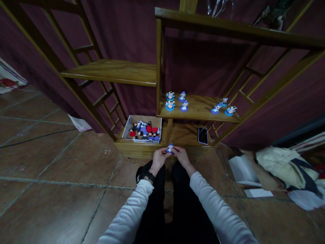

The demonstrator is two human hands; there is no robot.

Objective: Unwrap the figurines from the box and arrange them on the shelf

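Note:
Both my hands meet in front of me, low over the tiled floor. My left hand (159, 157) and my right hand (180, 155) pinch a small blue figurine (170, 148) between their fingertips. Just beyond it, on the bottom board of the wooden shelf unit (142, 146), stands a white box (132, 123) filled with several red, blue and dark figurines. On the shelf (200, 109) above stand several blue-based figurines, a group at the left (176, 101) and three at the right (223, 107).
A dark phone (202, 135) lies on the bottom board right of the box. Bags, cloth and white paper (276, 173) are piled on the floor at the right. A paper sheet (80, 123) lies at the left. Higher shelves (111, 71) hold nothing visible.

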